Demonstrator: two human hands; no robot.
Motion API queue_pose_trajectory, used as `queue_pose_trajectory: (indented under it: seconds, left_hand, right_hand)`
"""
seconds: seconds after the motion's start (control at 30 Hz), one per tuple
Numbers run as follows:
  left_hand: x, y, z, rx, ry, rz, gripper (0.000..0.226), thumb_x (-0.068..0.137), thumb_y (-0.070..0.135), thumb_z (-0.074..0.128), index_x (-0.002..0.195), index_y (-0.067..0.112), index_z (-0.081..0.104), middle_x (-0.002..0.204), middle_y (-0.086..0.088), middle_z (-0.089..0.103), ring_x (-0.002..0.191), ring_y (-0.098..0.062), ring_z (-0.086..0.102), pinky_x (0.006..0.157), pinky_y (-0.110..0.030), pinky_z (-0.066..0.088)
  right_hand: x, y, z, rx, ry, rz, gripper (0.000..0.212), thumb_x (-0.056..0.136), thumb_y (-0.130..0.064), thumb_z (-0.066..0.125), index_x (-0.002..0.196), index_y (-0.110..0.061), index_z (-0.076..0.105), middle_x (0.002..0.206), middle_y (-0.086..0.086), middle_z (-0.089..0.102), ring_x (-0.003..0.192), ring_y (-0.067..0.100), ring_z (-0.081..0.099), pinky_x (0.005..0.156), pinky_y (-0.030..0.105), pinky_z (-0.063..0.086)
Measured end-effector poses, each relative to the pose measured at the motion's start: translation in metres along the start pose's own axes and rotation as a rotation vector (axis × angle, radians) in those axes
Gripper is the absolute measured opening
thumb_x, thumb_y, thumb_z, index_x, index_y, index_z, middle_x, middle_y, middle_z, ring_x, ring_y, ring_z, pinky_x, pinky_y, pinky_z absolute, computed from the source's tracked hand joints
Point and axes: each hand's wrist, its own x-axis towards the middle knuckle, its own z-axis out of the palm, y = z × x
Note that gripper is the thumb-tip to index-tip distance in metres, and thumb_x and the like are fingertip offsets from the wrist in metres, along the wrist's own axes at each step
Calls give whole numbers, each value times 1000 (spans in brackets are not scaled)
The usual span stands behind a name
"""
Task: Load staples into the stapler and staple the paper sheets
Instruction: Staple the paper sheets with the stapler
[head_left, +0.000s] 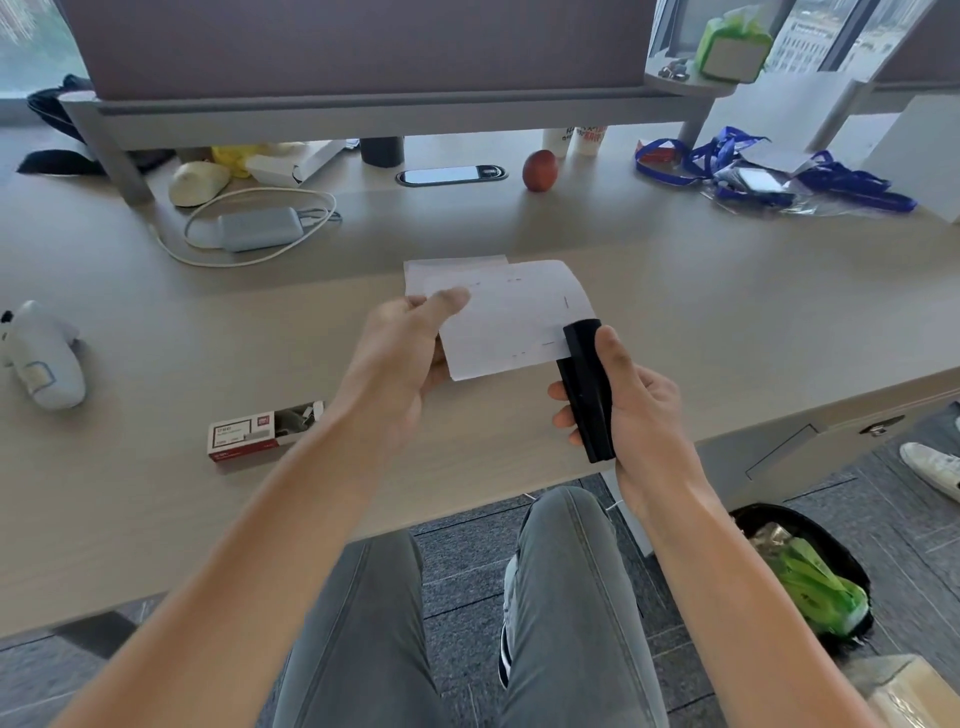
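My left hand pinches the left edge of the white paper sheets and holds them above the desk. Several staples show along the sheets' edges. My right hand is wrapped around a black stapler, thumb on top. The stapler's nose sits over the right edge of the sheets. A red and white staple box lies open on the desk, left of my left forearm.
A charger with a white cable, a white computer mouse, a red apple and blue lanyards lie at the back of the desk. A white device rests at the left. A bin stands on the floor, right.
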Motion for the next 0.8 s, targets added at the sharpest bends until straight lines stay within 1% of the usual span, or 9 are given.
queue_pose_trajectory:
  seconds: [0.1,0.2,0.33,0.47,0.63,0.77,0.8]
  left_hand:
    - [-15,-17,-1,17,-44,0,17,101,11,55,112,6,67,102,-13,78,86,-33,77,64,-37,63]
    - [-24,-28,-1,52,-23,21,22,102,4,48,118,8,64,106,-14,76,82,-36,77,60,-35,62]
    - [-31,-32,-4,71,27,39,23,102,1,46,118,6,62,106,-16,75,77,-36,77,59,-34,62]
    - [-37,-37,-8,97,56,73,24,102,0,46,120,5,60,104,-16,75,76,-35,76,63,-36,63]
    - [-41,-39,-10,107,96,98,19,102,1,47,114,6,60,97,-16,76,72,-33,76,61,-34,63]
    - [-40,-38,-16,118,118,113,21,102,0,46,114,5,62,98,-13,77,72,-33,76,63,-36,63]
    - [-39,-37,-19,114,129,112,22,102,0,45,114,6,62,98,-12,77,73,-33,76,63,-35,63]
  right_hand:
    - [-1,1,4,-41,-3,-1,57,98,-58,58,101,-4,77,87,15,80,57,20,67,51,29,51]
    - [-3,4,7,-68,-6,3,57,100,-56,57,99,-2,77,80,13,79,55,21,66,48,29,50]
    - [-7,4,7,-118,-29,14,56,101,-56,56,96,-4,78,80,13,80,58,23,69,49,29,50]
    - [-8,5,8,-119,-53,43,56,100,-55,59,97,-2,78,78,14,80,58,23,70,50,29,52]
    - [-8,6,11,-125,-81,85,55,99,-53,62,99,0,77,79,16,79,58,24,69,52,30,52]
    - [-7,0,10,-152,-180,151,59,96,-60,59,101,-5,79,86,15,81,61,25,70,50,30,53]
    - [-6,-1,9,-174,-194,165,62,95,-63,60,100,-4,79,84,13,80,60,25,70,49,30,53]
